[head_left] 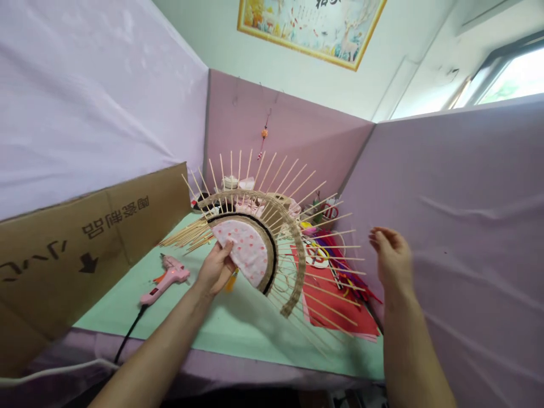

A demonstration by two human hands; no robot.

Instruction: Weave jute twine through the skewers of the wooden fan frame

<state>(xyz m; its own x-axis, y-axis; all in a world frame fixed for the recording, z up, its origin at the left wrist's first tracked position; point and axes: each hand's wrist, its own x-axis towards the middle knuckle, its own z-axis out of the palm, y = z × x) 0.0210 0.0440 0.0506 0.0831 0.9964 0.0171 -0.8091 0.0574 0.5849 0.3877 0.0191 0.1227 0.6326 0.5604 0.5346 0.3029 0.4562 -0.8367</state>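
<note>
My left hand [216,267] grips a half-round fan-shaped craft [244,241] by its flat edge, thumb on the front. The middle of the craft is white cloth with pink spots, rimmed by brown and black bands. Thin wooden sticks radiate outward from it, crossed by a woven twine band [300,258]. Raised to the right, apart from the stick tips, my right hand [391,252] has its fingers pinched together; anything between them is too small to make out. The craft is held tilted above the table.
A pink glue gun [165,280] with a black cord lies left on the green tabletop [229,334]. Loose sticks [185,235] lie behind it, beside a cardboard panel [93,249]. Red sheets [340,309] and colourful pipe cleaners lie at right. Pink and lilac partitions enclose the table.
</note>
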